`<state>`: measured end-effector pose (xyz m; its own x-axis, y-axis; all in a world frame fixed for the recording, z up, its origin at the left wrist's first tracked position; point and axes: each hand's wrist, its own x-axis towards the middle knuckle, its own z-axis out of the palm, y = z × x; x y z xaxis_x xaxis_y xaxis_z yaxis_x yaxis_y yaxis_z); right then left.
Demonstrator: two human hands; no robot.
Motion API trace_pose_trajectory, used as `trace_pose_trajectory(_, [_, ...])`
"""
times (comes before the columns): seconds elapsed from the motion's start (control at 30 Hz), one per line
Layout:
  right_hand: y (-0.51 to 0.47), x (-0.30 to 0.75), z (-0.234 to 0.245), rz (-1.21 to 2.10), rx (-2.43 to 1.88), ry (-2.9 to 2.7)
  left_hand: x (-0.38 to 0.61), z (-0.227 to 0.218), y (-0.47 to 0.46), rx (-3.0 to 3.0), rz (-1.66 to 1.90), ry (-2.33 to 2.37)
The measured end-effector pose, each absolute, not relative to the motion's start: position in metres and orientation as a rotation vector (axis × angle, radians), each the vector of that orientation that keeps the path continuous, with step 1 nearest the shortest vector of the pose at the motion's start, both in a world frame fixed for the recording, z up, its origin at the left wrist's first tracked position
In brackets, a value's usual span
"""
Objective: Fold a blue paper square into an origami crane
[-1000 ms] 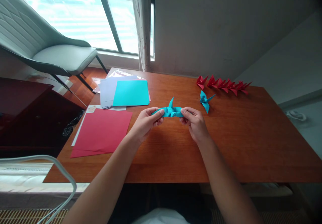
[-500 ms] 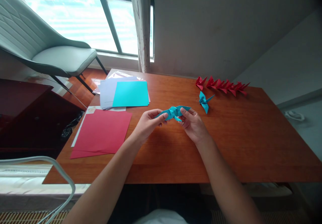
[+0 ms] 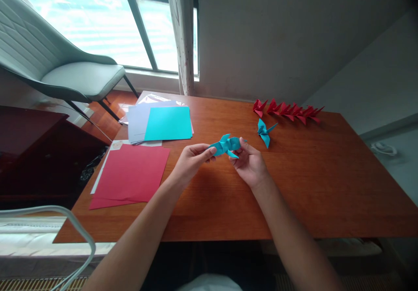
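A folded blue paper crane (image 3: pixel 224 144) is held up over the table between my two hands. My left hand (image 3: pixel 194 158) pinches its left wing between thumb and fingers. On the other side, my right hand (image 3: pixel 250 162) has thumb and fingers closed on the right wing. The crane's body lies open between them, with narrow points sticking out at its far and near sides. Another blue paper crane (image 3: pixel 265 133) stands on the table beyond my right hand. Behind that, several red paper cranes (image 3: pixel 290 110) sit in a row.
Red paper sheets (image 3: pixel 130 173) lie at the table's left. Beyond them, a blue sheet (image 3: pixel 168 123) tops a stack of pale sheets (image 3: pixel 135 121). The wooden table (image 3: pixel 310 182) ends near my body. A white chair (image 3: pixel 81 77) stands by the window; a white cable (image 3: pixel 78 223) loops at lower left.
The crane's wings and middle are spread flatter, and its far point now shows. My right thumb has shifted outward along the right wing. The view has moved slightly.
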<state>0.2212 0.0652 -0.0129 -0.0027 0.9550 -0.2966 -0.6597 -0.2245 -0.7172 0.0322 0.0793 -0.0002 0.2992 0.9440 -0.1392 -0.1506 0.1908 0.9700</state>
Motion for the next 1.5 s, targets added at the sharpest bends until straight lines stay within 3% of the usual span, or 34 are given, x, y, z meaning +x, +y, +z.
trace_pose_trajectory(0.17, [0.062,0.216,-0.008,1.553,-0.889,-0.343,0.036,-0.002,0.080,0.813,1.109,0.985])
trace_pose_trajectory(0.93, [0.072,0.204,0.001,1.661,-0.619,-0.051,0.062,0.012,0.082,0.090,1.189,0.657])
trace_pose_trajectory(1.5, [0.081,0.211,0.003,1.623,-0.650,0.031,0.072,0.019,0.094,-0.005,1.070,0.619])
